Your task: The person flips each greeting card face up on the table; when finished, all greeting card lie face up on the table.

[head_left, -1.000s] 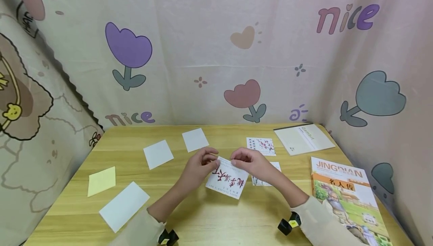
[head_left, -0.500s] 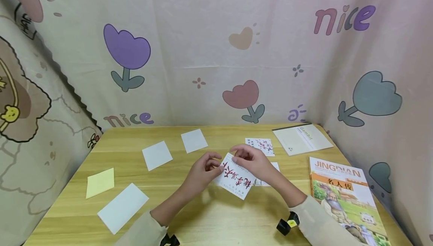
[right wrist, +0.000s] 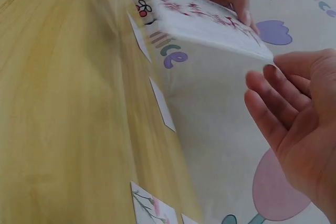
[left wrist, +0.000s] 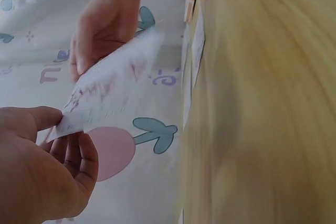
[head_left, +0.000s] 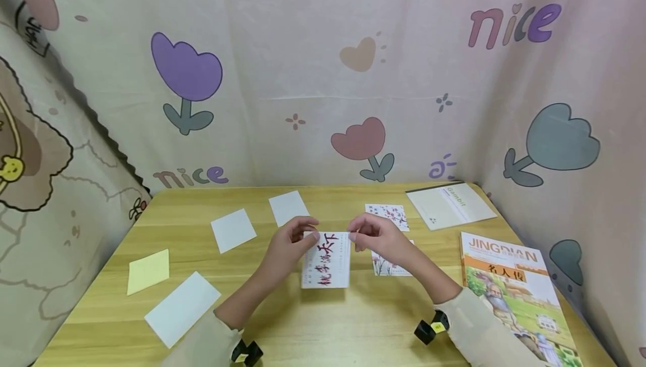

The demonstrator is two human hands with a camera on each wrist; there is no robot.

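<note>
Nearest the camera, two forearms in pale beige sleeves reach in over the light wooden table (head_left: 323, 327), each with a small black wrist camera strapped on. Just beyond them hangs the white rectangular paper card printed with red brush characters (head_left: 326, 259). It is held up off the table by its top edge, its lower edge dangling toward the person. The left hand (head_left: 287, 246) pinches the card's upper left corner between thumb and curled fingers. The left wrist view shows the thumb on top and the fingers (left wrist: 79, 156) tucked beneath. The right hand (head_left: 375, 238) takes the upper right corner in the same way, thumb against fingertips, with its remaining fingers loosely spread in the right wrist view.

The card looks very light and thin. It sags and bows slightly between the two grips, so it will likely bend or crease under pressure. It is best held by its edges or corners with a gentle pinch, as it is now.

Just behind the right hand lies a small white card with a floral sprig (head_left: 388, 266), flat on the table. To the left lie a white rectangular sheet (head_left: 181, 308), a pale yellow square note (head_left: 148, 271) and two white square notes (head_left: 233, 230) (head_left: 289, 207). To the right is a softcover book with an orange and green illustrated cover (head_left: 515, 294). Farther back are a white square card with red blossom print (head_left: 387, 216) and a cream notebook with a dark spine (head_left: 449, 205). A pink cloth backdrop printed with tulips (head_left: 323, 75) closes off the scene.
</note>
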